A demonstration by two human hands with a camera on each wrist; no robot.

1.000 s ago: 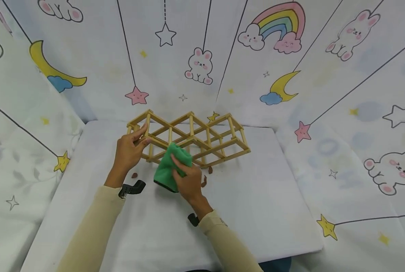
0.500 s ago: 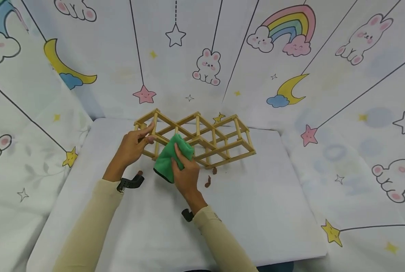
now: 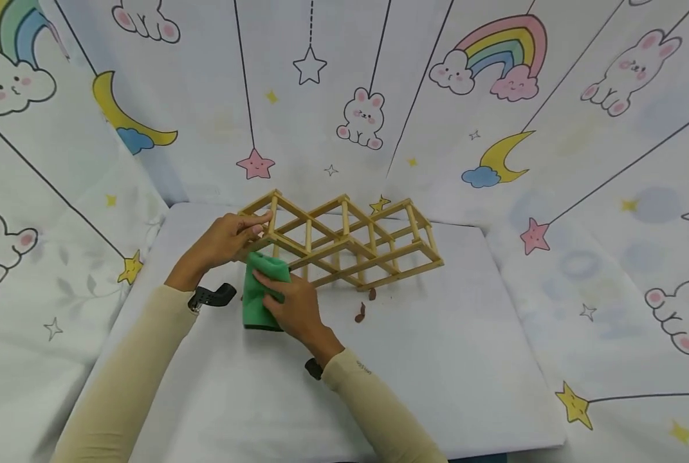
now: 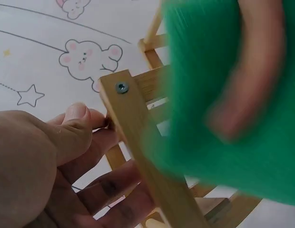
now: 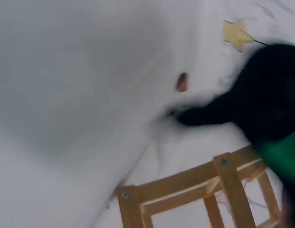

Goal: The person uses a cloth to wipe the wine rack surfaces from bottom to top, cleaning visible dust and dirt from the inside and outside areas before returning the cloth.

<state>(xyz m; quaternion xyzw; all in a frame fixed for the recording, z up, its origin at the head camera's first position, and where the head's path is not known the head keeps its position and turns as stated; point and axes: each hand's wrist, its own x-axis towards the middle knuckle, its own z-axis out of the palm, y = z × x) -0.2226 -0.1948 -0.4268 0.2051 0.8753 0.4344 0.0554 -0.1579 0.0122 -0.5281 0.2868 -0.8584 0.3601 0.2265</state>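
A wooden lattice rack [image 3: 347, 242] of slats and round posts stands toward the back of the table. My left hand [image 3: 222, 238] grips its left end; in the left wrist view the thumb and fingers are around a slat with a screw head [image 4: 122, 88]. My right hand [image 3: 298, 307] holds a folded green cloth [image 3: 256, 299] at the rack's lower left front, with fingers pressed on it. Close up, the cloth [image 4: 200, 90] is blurred and covers part of the rack. The right wrist view catches only the cloth's dark blurred edge beside the rack [image 5: 176, 184].
Small brown pieces [image 3: 360, 313] lie on the white table [image 3: 437, 360] in front of the rack; another brown piece [image 5: 181, 82] shows in the right wrist view. A printed fabric backdrop [image 3: 425, 128] stands behind and at the sides.
My right hand has brought the green cloth leftward and down, from the rack's front middle to its left end. The left hand keeps its hold. The head view has shifted slightly.
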